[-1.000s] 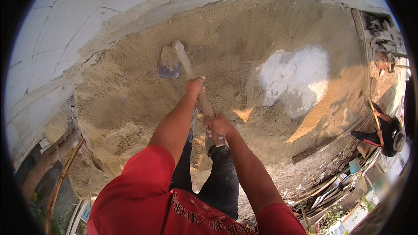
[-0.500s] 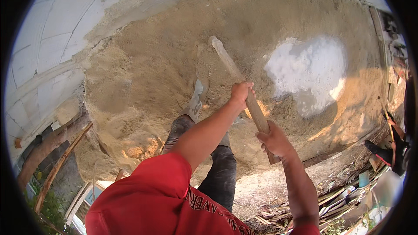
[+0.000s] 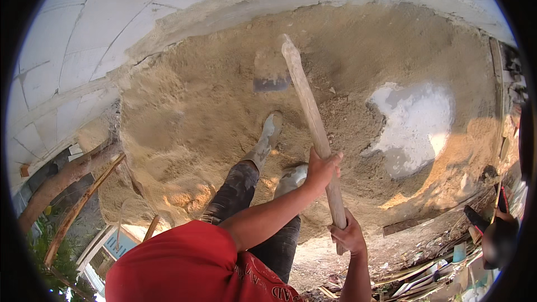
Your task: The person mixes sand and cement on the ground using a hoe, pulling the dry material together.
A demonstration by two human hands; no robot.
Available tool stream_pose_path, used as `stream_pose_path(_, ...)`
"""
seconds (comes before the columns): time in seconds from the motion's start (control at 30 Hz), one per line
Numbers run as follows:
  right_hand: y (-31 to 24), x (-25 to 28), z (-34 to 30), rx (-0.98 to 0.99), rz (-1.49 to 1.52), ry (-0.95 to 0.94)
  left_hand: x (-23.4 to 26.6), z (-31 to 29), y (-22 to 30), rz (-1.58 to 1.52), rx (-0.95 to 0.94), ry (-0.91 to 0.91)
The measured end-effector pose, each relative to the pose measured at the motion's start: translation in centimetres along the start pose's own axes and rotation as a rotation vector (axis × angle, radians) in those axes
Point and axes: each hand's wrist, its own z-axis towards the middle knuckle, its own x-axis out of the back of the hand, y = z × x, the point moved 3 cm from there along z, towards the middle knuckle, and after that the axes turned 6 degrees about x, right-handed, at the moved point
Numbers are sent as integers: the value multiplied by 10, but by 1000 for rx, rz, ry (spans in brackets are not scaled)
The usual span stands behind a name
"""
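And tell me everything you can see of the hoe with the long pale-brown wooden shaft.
The hoe with the long pale-brown wooden shaft slants across the view, knobby far end at top, lower end further right. Left of the far end is its flat, squarish blade, mostly coated tan, with a dark grey near edge. The person's left hand grips the shaft below its middle, the right hand near its lower end. Whether the blade touches the brown sandy ground is unclear.

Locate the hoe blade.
Head view, upper middle: the blade is just left of the handle's upper part, directly above the left boot in the picture.
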Motion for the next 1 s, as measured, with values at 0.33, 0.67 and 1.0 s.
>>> stream_pose_path(0.33,21,28,233,115,67,28,-18,247,16,360,-39,176)
stream_pose_path(0.67,-2,73,22,-7,-223,264,-77,98,-61,24,120,-143)
stream_pose_path(1.0,107,33,-15,55,-164,184,-29,-11,-75,129,67,-166)
